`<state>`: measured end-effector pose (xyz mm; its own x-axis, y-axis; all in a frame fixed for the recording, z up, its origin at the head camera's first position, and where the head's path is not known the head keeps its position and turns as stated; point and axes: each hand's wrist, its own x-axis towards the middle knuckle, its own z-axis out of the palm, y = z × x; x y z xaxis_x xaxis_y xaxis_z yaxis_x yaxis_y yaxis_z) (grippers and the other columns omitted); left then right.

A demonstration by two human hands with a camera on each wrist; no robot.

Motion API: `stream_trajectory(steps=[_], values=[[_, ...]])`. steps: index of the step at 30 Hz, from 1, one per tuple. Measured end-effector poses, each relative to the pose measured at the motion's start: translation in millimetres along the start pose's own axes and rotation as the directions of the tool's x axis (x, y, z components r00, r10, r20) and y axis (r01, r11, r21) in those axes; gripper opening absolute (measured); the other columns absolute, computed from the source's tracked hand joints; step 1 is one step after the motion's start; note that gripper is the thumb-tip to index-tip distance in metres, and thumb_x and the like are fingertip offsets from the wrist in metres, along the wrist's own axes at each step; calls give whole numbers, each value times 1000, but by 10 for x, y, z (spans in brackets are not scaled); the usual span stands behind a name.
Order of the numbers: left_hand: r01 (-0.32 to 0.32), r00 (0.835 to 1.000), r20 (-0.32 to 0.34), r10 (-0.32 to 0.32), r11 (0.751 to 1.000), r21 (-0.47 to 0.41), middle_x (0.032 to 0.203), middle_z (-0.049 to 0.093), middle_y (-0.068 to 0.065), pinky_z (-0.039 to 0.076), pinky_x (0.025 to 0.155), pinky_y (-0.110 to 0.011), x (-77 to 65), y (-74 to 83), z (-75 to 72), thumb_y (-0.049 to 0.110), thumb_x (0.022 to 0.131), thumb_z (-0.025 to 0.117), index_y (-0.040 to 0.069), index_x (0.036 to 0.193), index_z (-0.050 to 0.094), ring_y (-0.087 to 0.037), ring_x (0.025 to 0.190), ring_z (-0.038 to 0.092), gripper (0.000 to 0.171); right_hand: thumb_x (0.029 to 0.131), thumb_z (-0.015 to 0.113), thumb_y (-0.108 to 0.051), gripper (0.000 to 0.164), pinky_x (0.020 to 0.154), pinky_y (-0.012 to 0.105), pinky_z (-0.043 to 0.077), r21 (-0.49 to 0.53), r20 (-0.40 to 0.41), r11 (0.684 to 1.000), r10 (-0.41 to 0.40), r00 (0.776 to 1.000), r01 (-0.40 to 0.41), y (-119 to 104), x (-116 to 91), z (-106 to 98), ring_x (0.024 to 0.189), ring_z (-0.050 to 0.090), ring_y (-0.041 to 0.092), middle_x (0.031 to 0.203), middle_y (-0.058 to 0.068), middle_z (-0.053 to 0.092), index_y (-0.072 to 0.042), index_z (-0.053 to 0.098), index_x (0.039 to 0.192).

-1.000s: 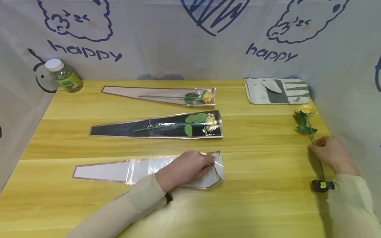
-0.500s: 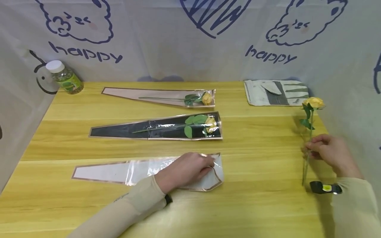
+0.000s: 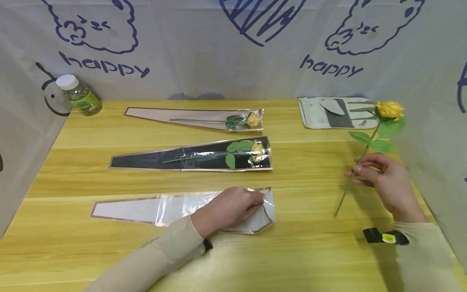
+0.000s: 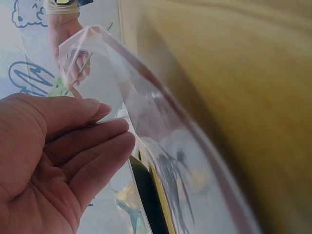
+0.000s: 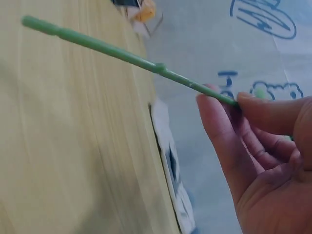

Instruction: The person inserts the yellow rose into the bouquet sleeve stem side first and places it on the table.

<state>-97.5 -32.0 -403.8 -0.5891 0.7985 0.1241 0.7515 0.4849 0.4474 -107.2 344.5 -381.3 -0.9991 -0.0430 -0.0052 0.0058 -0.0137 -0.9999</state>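
Observation:
My left hand [image 3: 227, 210] pinches the wide right-hand end of a white flower sleeve [image 3: 125, 211], a clear-fronted wrap with a copper-coloured border. In the left wrist view its clear film [image 4: 151, 105] bulges up beside the fingertips, so the mouth gapes. At the right, my right hand [image 3: 394, 186] holds a yellow rose [image 3: 389, 110] by its stem between thumb and fingers. Tilted, its bloom points up and right, and its bare green stem [image 5: 109, 49] sticks out past the fingertips.
Two more sleeves, one black [image 3: 146, 159] and one pink [image 3: 153, 111], lie behind the white one, each with a yellow rose inside. A folded work glove [image 3: 313, 113] is at the back right, and a white-capped jar [image 3: 83, 97] at the back left. Cloth walls border the wooden table [image 3: 310, 259].
My right hand has raised the rose and swung its stem end to the left, turning the bloom up and rightward. The left hand stays at the white sleeve's mouth.

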Motion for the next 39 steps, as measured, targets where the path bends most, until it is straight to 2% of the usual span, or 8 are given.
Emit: stream_trajectory(steps=[3, 12, 16, 22, 31, 35, 39], values=[[-1, 1000, -4, 1, 1000, -4, 82, 69, -2, 46, 54, -19, 3, -3, -1, 11, 95, 65, 11, 87, 65, -5, 61, 55, 8, 92, 59, 12, 14, 68, 33, 57, 58, 25, 997, -44, 999, 43, 9, 2, 100, 83, 72, 21, 93, 11, 69, 9, 56, 106], [8, 1000, -1, -8, 1000, 4, 82, 69, -1, 46, 54, -19, 19, -4, -57, 11, 96, 64, 10, 90, 67, -5, 61, 56, 7, 93, 59, 10, 15, 71, 35, 56, 45, 56, 995, -92, 994, 90, 3, 1, 319, 87, 71, 22, 99, 13, 68, 14, 55, 107], [12, 1000, -1, -12, 1000, 19, 82, 69, -2, 46, 53, -20, 29, -5, -66, 10, 97, 63, 10, 91, 67, -6, 60, 56, 7, 93, 59, 11, 14, 73, 37, 55, 83, 50, 989, -123, 991, 119, -3, -6, 403, 88, 71, 23, 101, 15, 66, 14, 55, 106], [24, 1000, 0, -24, 999, 22, 80, 68, -1, 46, 53, -19, 29, 3, -53, 9, 96, 62, 10, 90, 66, -6, 60, 57, 8, 90, 54, 21, 13, 77, 40, 55, 213, 48, 963, -179, 983, 165, -15, -48, 552, 90, 69, 26, 102, 17, 64, 14, 55, 101], [26, 1000, -18, -26, 999, 22, 80, 67, 0, 45, 52, -21, 15, 11, -54, 8, 96, 63, 11, 88, 65, -5, 60, 54, 8, 89, 46, 27, 19, 80, 38, 54, 327, 121, 916, -285, 951, 234, 5, -74, 762, 92, 67, 27, 99, 23, 63, 19, 54, 105], [21, 999, -32, -20, 999, 27, 82, 68, -1, 46, 52, -21, 17, 9, -59, 8, 95, 63, 10, 89, 65, -6, 60, 54, 7, 90, 46, 26, 20, 80, 37, 55, 329, 111, 910, -301, 947, 251, 42, -91, 843, 92, 67, 27, 99, 21, 64, 18, 55, 105], [18, 999, -37, -16, 999, 35, 84, 68, -2, 45, 51, -21, 23, 16, -59, 8, 95, 63, 10, 89, 66, -6, 59, 54, 7, 91, 47, 24, 19, 80, 36, 55, 311, 108, 918, -292, 950, 247, 76, -120, 914, 92, 67, 27, 99, 19, 64, 16, 56, 106]])
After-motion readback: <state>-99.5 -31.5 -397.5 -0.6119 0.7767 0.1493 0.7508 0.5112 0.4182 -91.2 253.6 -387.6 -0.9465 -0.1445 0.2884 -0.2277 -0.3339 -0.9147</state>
